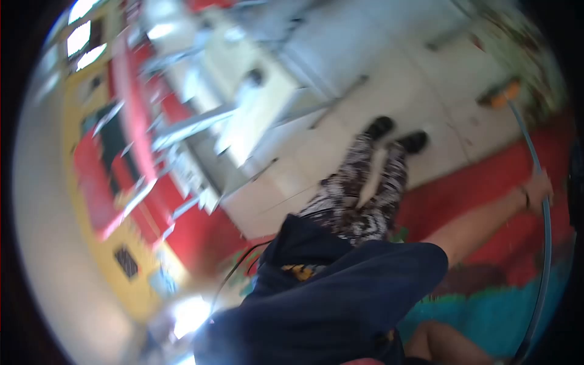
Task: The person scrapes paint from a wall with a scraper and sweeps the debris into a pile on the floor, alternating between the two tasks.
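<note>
My left hand (538,191), with a dark band at the wrist, wraps round a long blue-grey pole (547,243) at the right. The arm reaches across from a dark sleeve. At the far end of the pole is an orange head (505,95) with a dark edge, on the pale tiled floor. The pole's near end runs out of frame at the bottom right. A bent bare arm (432,340) shows at the bottom edge; my right hand is out of view.
Blurred white furniture (261,91) with metal legs and red panels (97,188) stand at the left. Debris or greenery (532,61) lies beyond the orange head. A red and teal painted surface (480,319) borders the tiles (340,140). My shoes (413,142) are on the floor.
</note>
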Tool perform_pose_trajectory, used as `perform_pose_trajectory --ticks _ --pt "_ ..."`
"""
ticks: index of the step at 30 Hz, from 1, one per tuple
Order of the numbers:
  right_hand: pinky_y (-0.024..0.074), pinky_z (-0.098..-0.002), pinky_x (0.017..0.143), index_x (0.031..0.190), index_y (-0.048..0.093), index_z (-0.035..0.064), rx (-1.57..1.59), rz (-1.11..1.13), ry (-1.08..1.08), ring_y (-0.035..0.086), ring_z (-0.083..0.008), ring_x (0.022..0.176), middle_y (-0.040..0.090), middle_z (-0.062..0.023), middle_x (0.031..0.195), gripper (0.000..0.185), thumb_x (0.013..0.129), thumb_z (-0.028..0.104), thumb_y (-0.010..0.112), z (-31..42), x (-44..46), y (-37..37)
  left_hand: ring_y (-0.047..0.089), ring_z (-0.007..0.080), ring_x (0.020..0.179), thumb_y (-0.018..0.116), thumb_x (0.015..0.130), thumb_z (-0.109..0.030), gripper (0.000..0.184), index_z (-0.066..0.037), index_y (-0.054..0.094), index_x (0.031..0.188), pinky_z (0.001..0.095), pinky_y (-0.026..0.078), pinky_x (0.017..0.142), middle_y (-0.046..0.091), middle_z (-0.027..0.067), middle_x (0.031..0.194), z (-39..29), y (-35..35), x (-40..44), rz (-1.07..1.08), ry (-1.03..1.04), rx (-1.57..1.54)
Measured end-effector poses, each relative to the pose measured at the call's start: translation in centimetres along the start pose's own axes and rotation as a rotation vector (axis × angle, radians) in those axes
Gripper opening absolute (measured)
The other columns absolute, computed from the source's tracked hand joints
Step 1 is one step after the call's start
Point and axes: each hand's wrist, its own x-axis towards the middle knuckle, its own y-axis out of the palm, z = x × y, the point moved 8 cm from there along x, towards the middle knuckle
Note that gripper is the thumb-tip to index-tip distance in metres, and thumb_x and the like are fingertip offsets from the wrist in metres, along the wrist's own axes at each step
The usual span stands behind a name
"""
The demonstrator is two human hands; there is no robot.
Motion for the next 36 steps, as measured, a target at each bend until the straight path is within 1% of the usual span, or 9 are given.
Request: perform_pose_trajectory --ticks 1,3,11,15,17,20,22,25,36 --pt "0.0251 -0.0259 0.044 0.080 0.041 0.0097 -0.033 0.075 -0.048 0.025 -0.0083 0.045 0.024 0.0035 0.058 0.034 0.098 0.031 0.021 0.3 -0.4 1.9 0.056 0.0327 0.094 0.071 0.051 -0.031 0.018 -0.019 0.065 0.063 0.0656 0.020 0.101 0.061 0.0073 0.073 -0.3 2.0 1.0 0.147 -0.053 0.294" --pt "0.0277 -0.0259 0.044 0.083 0.041 0.0099 -0.238 0.157 -0.057 0.026 -0.0078 0.046 0.028 0.0034 0.060 0.041 0.100 0.035 0.013 2.5 -0.7 2.0 0.054 0.0339 0.098 0.073 0.054 -0.034 0.020 -0.019 0.067 0.067 0.0643 0.028 0.094 0.062 0.0062 0.076 -2.4 4.7 2.5 0.404 0.017 0.016" --pt "0.0437 -0.0234 0.050 0.088 0.041 0.0096 -0.304 -0.138 -0.309 0.037 -0.0047 0.054 0.029 0.0055 0.065 0.013 0.098 0.019 0.043 9.7 2.0 -3.3 0.051 0.0305 0.086 0.067 0.074 -0.030 0.022 -0.013 0.059 0.064 0.0674 0.018 0.103 0.056 0.0058 0.066 -13.2 1.7 -5.3 0.363 0.045 -0.086" --pt "0.0481 -0.0277 0.051 0.095 0.041 0.0117 -0.192 0.070 -0.015 0.047 -0.0095 0.057 0.033 0.0032 0.069 0.017 0.097 0.028 0.047 7.1 3.7 -3.4 0.051 0.0294 0.073 0.066 0.077 -0.027 0.030 -0.011 0.050 0.058 0.0507 0.034 0.090 0.052 0.0076 0.059 -12.7 0.8 -11.1 0.465 -0.071 -0.176" --pt "0.0270 -0.0207 0.034 0.068 0.056 0.0096 -0.017 -0.240 0.077 0.040 -0.0031 0.038 0.040 0.0098 0.051 0.024 0.083 0.027 0.064 5.6 3.5 -5.3 0.051 0.0315 0.066 0.066 0.078 -0.027 0.032 -0.009 0.049 0.057 0.0460 0.039 0.075 0.050 0.0103 0.057 -11.8 0.4 -13.9 0.571 -0.167 -0.205" --pt "0.0274 -0.0198 0.042 0.057 0.044 0.0136 0.271 -0.160 0.384 0.038 -0.0024 0.040 0.039 0.0068 0.051 0.037 0.084 0.036 0.055 -0.4 1.1 -5.8 0.051 0.0363 0.056 0.066 0.075 -0.025 0.031 -0.006 0.049 0.057 0.0433 0.040 0.055 0.048 0.0151 0.053 -8.4 -0.1 -17.7 0.710 -0.393 -0.214" --pt "0.0278 -0.0225 0.044 0.058 0.039 0.0142 -0.005 -0.192 0.587 0.032 -0.0068 0.041 0.036 0.0030 0.052 0.034 0.086 0.031 0.046 -6.6 0.1 -2.7 0.054 0.0366 0.056 0.064 0.069 -0.019 0.022 -0.005 0.051 0.059 0.0426 0.040 0.051 0.050 0.0153 0.054 -5.4 -0.9 -18.2 0.747 -0.384 -0.210" --pt "0.0246 -0.0257 0.044 0.060 0.041 0.0131 -0.082 -0.604 0.663 0.024 -0.0099 0.042 0.030 0.0007 0.052 0.028 0.086 0.026 0.039 -11.2 -1.1 -1.3 0.058 0.0353 0.062 0.062 0.062 -0.020 0.012 -0.009 0.058 0.062 0.0436 0.047 0.057 0.056 0.0141 0.058 -0.5 -1.4 -16.6 0.869 -0.357 -0.136" --pt "0.0276 -0.0274 0.059 0.066 0.052 0.0165 -0.218 -0.552 0.298 0.028 -0.0093 0.049 0.030 0.0072 0.055 0.018 0.077 0.031 0.052 -8.5 8.9 1.5 0.057 0.0332 0.054 0.059 0.056 -0.014 0.006 -0.010 0.056 0.060 0.0390 0.045 0.050 0.056 0.0107 0.055 -2.8 -0.4 4.7 0.994 0.198 -0.084"
